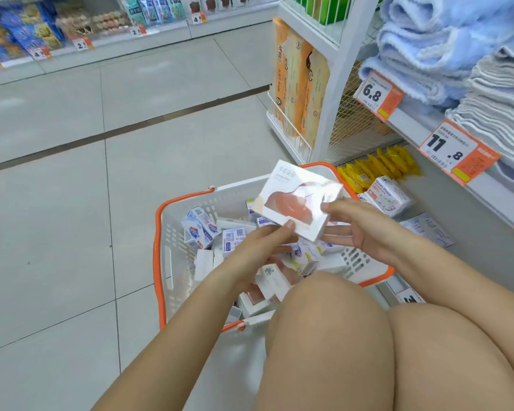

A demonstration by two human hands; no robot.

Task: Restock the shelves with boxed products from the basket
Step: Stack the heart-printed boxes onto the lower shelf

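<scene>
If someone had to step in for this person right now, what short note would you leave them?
Left hand: pinches the near corner of a white box with a pink window.
Right hand: fingers at the same box's right edge, steadying it above the basket.
Basket: on the floor, holding many small soap boxes.
Done: some goat soap boxes sit on the bottom shelf beside yellow packs.
Left: shelve the held box, then empty the basket.

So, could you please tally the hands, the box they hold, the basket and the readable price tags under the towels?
Hands: 2 (left hand, right hand)
White box: 1
Basket: 1
Price tags: 2 (6.8 tag, 11.8 tag)
Total: 6
</scene>
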